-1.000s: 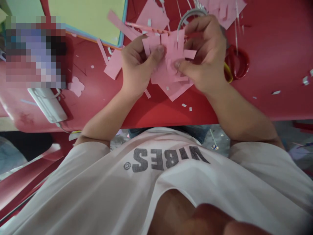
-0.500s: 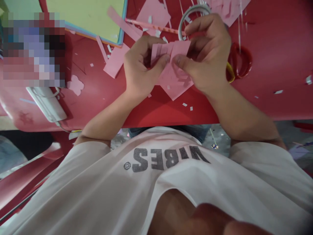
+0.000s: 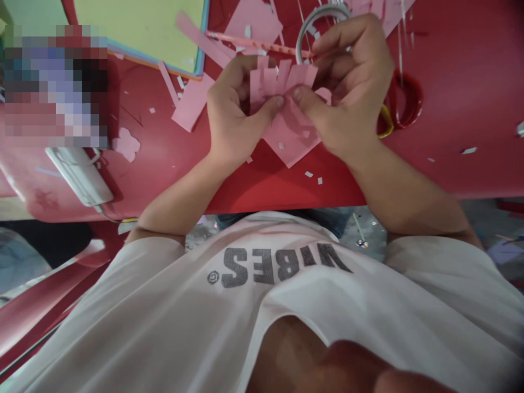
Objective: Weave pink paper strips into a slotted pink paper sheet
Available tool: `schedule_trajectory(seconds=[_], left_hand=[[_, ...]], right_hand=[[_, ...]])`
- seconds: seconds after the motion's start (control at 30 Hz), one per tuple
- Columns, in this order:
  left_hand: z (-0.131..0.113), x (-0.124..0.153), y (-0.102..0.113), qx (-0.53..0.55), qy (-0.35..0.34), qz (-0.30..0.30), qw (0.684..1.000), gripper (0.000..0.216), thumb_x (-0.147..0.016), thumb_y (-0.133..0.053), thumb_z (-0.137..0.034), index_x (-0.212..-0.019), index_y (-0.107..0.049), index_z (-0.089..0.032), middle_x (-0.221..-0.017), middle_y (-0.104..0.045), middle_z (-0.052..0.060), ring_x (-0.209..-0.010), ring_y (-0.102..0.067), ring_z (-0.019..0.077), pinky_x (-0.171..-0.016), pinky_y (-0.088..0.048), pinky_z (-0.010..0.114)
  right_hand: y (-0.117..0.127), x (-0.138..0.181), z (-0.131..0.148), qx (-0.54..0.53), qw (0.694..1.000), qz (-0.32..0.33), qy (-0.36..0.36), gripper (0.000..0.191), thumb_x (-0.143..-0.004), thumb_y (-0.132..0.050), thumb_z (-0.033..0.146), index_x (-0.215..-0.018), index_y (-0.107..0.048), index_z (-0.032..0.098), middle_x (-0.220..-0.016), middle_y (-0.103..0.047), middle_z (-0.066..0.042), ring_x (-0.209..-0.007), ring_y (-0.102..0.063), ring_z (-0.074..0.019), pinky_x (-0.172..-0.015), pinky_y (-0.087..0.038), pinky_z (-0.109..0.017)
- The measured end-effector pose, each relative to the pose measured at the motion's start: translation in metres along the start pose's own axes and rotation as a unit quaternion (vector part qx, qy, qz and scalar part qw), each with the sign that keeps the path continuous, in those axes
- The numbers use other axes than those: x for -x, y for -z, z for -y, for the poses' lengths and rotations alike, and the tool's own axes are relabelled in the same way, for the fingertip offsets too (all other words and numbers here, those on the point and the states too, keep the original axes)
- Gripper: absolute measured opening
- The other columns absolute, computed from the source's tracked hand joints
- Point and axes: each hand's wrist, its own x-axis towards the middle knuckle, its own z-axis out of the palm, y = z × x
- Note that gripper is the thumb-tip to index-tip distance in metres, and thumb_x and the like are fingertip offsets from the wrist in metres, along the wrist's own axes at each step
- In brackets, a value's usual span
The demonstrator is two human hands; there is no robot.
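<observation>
Head camera: you look down on both your hands, close together over the red table, near its front edge.
Fringed paper: the pink fringed paper is between your hands, above the pointed pink sheet. Its far edge is cut into narrow tabs of uneven height; some lean and overlap, others stand apart with thin gaps. The colour is a plain, matt pale pink, and the body below the tabs is partly covered by your thumbs.
Rounded end: a curved bit of pink shows just beyond your right thumb; you cannot tell whether it belongs to the same piece.
Left hand: your left hand pinches the paper, thumb flat on the near face, the other fingers bent behind it.
Right hand: your right hand pinches it too, thumb tip near the left one, the index finger raised and curved; the rest are partly hidden.
Tape roll: the ring of tape is by your right index fingertip; contact cannot be told.
Pencil: the pink pencil lies beyond the paper.
Scissors: the red-handled scissors rest just right of your right wrist.
Scraps: small white scraps dot the table on your near side.
</observation>
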Motion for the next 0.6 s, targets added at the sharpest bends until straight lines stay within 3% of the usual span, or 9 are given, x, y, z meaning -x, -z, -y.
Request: schedule_trajectory(seconds=[0.1,0.27,0.43,0.6], left_hand=[[0.0008,0.0000,0.0023,0.004,-0.014,-0.006,1.000,0.037,-0.081,-0.085,-0.028,-0.114,-0.068,-0.023,-0.099,-0.072,0.000,-0.081,-0.066,0.0142,-0.069,-0.054,0.028],[0.0065,-0.0019,0.0076,-0.013,-0.022,-0.017,1.000,0.040,-0.076,-0.089,-0.026,-0.111,-0.070,-0.020,-0.097,-0.074,0.001,-0.082,-0.067,0.0144,-0.069,-0.053,0.026],[0.0041,-0.0005,0.0073,-0.024,0.002,-0.028,0.999,0.042,-0.075,-0.090,-0.032,-0.113,-0.071,-0.024,-0.099,-0.072,0.001,-0.085,-0.066,0.0169,-0.072,-0.053,0.029],[0.0046,-0.0011,0.0058,-0.053,0.021,-0.047,0.997,0.026,-0.084,-0.080,-0.047,-0.101,-0.076,-0.028,-0.086,-0.070,0.001,-0.078,-0.061,0.0167,-0.068,-0.048,0.034]], right_hand=[[0.0021,0.0011,0.0003,0.027,0.999,0.015,-0.032,0.033,-0.079,-0.073,0.023,-0.108,-0.058,0.030,-0.101,-0.063,0.003,-0.084,-0.065,-0.0162,-0.065,-0.049,-0.031],[0.0056,0.0005,-0.0053,0.141,0.990,-0.016,-0.010,0.006,-0.082,-0.067,0.019,-0.085,-0.064,0.023,-0.078,-0.065,0.003,-0.067,-0.058,-0.0130,-0.057,-0.044,-0.029],[0.0058,0.0009,0.0014,0.180,0.984,-0.010,0.003,0.009,-0.084,-0.069,0.018,-0.080,-0.066,0.026,-0.075,-0.065,0.003,-0.067,-0.058,-0.0147,-0.062,-0.047,-0.032],[0.0059,0.0014,0.0004,0.202,0.979,-0.023,0.009,0.008,-0.085,-0.066,0.018,-0.082,-0.066,0.026,-0.074,-0.063,0.004,-0.065,-0.056,-0.0137,-0.061,-0.048,-0.032]])
